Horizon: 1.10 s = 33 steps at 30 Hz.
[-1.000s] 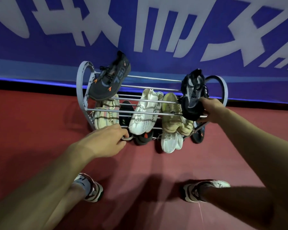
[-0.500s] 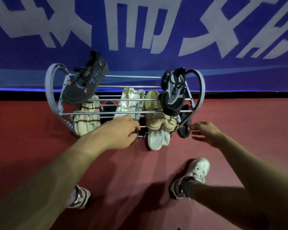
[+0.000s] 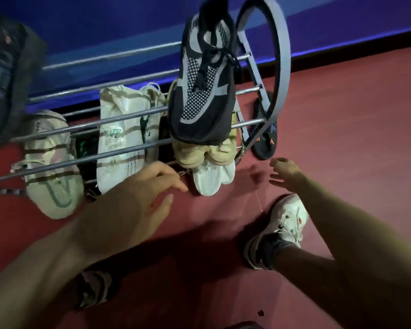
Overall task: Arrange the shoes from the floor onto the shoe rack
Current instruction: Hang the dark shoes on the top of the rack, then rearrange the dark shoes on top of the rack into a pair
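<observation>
Both hands are empty: left hand [image 3: 138, 200] loosely curled, right hand [image 3: 286, 173] spread, below the shoe rack [image 3: 277, 67]. The black mesh shoe [image 3: 204, 91] overhangs its top bars; 1 nudge could tip it off

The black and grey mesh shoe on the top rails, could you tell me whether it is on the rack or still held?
On the rack, unheld. The black and grey mesh shoe lies across the top rails; the right hand is open below it, apart, and the left hand is lower.
</observation>
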### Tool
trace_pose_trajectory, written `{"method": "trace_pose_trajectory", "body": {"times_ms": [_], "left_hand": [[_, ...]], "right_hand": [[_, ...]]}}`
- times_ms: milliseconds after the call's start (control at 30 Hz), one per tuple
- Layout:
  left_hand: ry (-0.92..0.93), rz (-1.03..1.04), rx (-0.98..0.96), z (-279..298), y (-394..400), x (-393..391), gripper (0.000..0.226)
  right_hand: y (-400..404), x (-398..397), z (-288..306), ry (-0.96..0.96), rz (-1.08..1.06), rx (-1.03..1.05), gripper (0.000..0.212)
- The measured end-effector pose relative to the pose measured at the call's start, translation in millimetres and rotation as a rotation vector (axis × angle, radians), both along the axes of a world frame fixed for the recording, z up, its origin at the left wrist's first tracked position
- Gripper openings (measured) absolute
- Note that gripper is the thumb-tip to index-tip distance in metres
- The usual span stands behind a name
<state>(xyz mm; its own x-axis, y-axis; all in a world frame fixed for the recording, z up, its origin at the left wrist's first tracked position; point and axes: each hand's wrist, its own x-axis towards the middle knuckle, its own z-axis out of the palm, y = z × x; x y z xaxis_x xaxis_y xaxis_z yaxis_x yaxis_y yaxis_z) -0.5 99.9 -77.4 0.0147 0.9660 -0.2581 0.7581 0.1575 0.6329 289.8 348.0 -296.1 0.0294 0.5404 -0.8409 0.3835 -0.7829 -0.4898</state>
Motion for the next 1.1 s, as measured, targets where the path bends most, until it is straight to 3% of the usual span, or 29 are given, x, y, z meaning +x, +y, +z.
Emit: {"method": "trace_pose_trajectory", "body": {"times_ms": [167, 333, 467, 633, 767, 867, 1100], "left_hand": [[0.016, -0.021, -0.109, -15, -9, -7, 0.027], [0.034, -0.012, -0.188, -28, -30, -22, 0.027], [0.036, -0.006, -0.184, -27, -29, -21, 0.026], [0.023, -0.006, -0.126, -19, -22, -13, 0.021], [-0.017, 0.003, -0.038, -7, -17, -6, 0.025], [-0.026, -0.036, 0.041, 7, -22, -5, 0.024], [0.034, -0.135, 0.128, 44, -39, -7, 0.027]], "right_hand": [[13, 0, -38, 0.237, -0.31, -0.175, 0.027], [23, -19, -58, 0.416, -0.453, -0.117, 0.015], [29, -34, -59, 0.251, -0.49, 0.072, 0.034], [11, -9, -103, 0.029, -0.502, 0.395, 0.019], [-33, -9, -17, -0.116, -0.432, 0.244, 0.043], [-64, -6, 19, -0.003, -0.299, 0.096, 0.014], [-144, -7, 110, 0.2, -0.468, 0.046, 0.01]]}}
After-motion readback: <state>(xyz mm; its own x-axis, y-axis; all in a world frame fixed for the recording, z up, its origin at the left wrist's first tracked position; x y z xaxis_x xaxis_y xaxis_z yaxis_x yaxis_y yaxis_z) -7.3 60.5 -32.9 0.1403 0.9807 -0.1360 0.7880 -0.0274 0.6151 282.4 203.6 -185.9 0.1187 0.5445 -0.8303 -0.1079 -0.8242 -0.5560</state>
